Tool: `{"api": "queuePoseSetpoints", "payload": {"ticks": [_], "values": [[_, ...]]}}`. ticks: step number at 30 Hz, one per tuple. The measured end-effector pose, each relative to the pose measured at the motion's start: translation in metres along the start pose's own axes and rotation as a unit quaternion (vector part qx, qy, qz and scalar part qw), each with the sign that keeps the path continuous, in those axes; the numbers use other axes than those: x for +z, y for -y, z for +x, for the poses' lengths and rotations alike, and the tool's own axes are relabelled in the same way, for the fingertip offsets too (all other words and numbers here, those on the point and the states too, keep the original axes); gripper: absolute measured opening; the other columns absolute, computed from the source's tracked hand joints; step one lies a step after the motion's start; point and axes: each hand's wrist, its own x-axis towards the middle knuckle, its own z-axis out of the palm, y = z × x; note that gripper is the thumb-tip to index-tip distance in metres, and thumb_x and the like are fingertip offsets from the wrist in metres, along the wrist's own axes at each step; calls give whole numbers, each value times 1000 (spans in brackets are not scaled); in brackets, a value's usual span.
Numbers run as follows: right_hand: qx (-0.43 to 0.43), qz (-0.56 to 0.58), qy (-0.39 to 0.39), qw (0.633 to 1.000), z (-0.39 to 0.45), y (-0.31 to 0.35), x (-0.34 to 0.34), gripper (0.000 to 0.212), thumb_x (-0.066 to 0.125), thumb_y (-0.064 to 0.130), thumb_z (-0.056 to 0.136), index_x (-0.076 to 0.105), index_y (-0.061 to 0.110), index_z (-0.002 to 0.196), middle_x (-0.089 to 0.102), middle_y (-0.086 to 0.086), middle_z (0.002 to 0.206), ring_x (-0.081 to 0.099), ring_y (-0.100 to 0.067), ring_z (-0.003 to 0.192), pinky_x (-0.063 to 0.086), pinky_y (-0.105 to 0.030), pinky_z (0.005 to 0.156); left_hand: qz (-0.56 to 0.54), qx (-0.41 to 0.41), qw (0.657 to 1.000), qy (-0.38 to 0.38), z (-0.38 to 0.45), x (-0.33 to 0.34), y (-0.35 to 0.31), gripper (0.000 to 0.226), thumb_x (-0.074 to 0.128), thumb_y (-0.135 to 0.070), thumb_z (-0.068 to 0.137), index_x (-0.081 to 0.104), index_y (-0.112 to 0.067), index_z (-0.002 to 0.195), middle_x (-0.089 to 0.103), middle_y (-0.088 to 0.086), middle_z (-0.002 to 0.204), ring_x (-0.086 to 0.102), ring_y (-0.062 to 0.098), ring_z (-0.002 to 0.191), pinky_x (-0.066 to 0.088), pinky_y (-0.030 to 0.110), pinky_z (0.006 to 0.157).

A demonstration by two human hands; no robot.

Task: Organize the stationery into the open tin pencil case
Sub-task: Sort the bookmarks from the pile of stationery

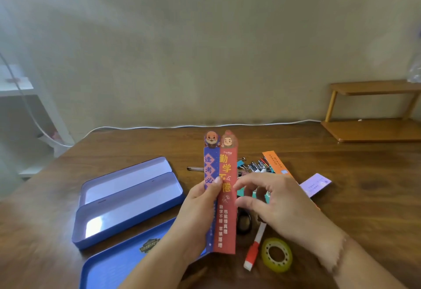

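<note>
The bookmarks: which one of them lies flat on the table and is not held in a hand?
The orange bookmark, lying beside the binder clips. The blue bookmark and the red bookmark stand upright, gripped together by the left hand.

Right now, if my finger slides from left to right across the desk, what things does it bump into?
Open tin pencil case → blue bookmark in the left hand → red bookmark → red-and-white marker → tape roll → purple card → wooden shelf.

I see a blue bookmark (209, 170) and a red bookmark (227, 209), both printed with cartoon faces and characters. The tin pencil case (127, 200) is lavender-blue, the tape roll (276, 254) yellowish, the desk (341, 175) dark brown wood grain.
</note>
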Motion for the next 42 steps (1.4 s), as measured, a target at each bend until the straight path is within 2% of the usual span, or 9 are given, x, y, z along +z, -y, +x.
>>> {"api": "queuePoseSetpoints", "payload": {"ticks": [6, 15, 20, 25, 29, 32, 35, 39, 42], "values": [[-60, -44, -29, 997, -1, -10, 3, 12, 70, 31, 79, 59, 33, 75, 63, 20, 86, 56, -1, 86, 44, -18, 69, 27, -41, 996, 75, 2, -3, 1, 30, 66, -34, 88, 61, -17, 112, 75, 5, 77, 70, 15, 64, 58, 28, 61], [153, -283, 117, 939, 9, -58, -40, 46, 56, 40, 91, 46, 37, 136, 38, 19, 141, 28, -9, 127, 39, -35, 103, -124, -72, 982, 121, 11, -10, 0, 36, 44, -29, 104, 56, -6, 128, 61, 15, 73, 59, 22, 54, 54, 32, 50], [155, -274, 106, 943, 10, -62, -45, 13, 67, 43, 83, 56, 39, 88, 47, 20, 124, 32, -9, 119, 38, -34, 98, -145, -87, 978, 121, 15, -13, 2, 38, 53, -40, 92, 65, -6, 104, 49, 6, 64, 41, 11, 43, 40, 21, 37], [158, -209, 114, 958, 9, -59, -59, 16, 71, 45, 78, 59, 34, 75, 55, 20, 99, 44, -8, 104, 43, -32, 87, -158, -76, 980, 95, 15, -13, 2, 29, 47, -35, 100, 56, -7, 99, 54, 8, 66, 46, 13, 43, 40, 21, 37], [134, 106, -10, 985, 5, -22, -72, 13, 75, 34, 73, 65, 25, 72, 67, 6, 70, 60, -9, 61, 46, -22, 49, -130, -28, 988, 79, 15, -9, 1, 35, 54, -41, 94, 56, -8, 103, 57, 9, 66, 50, 15, 48, 41, 23, 40], [171, 411, -69, 893, 5, 5, -34, 15, 71, 23, 68, 63, 12, 74, 67, -7, 64, 55, -16, 42, 43, -24, 38, -97, 14, 990, 98, 12, -2, 4, 49, 59, -51, 80, 56, -8, 104, 59, 12, 71, 51, 18, 53, 40, 23, 44], [155, 372, -56, 913, 6, 17, 3, 13, 74, 21, 76, 67, 11, 73, 64, -15, 52, 57, -28, 39, 47, -30, 42, -2, 31, 993, 113, 6, 1, 6, 53, 57, -53, 84, 60, -7, 110, 62, 17, 79, 53, 19, 58, 45, 25, 52], [112, 152, -91, 978, 5, 10, 5, 12, 73, 27, 82, 71, 21, 71, 69, 10, 57, 60, -7, 42, 44, -16, 41, 71, 23, 995, 72, 6, -4, 5, 32, 64, -45, 81, 65, -30, 109, 78, 7, 87, 74, 21, 80, 61, 38, 74], [111, 129, -34, 985, 4, 5, 4, 9, 71, 33, 83, 75, 27, 78, 72, 17, 69, 67, -1, 64, 50, -13, 53, 70, 20, 996, 59, 4, -3, 4, 12, 62, -33, 92, 62, -36, 104, 78, -6, 80, 76, 10, 75, 58, 22, 60]]}}
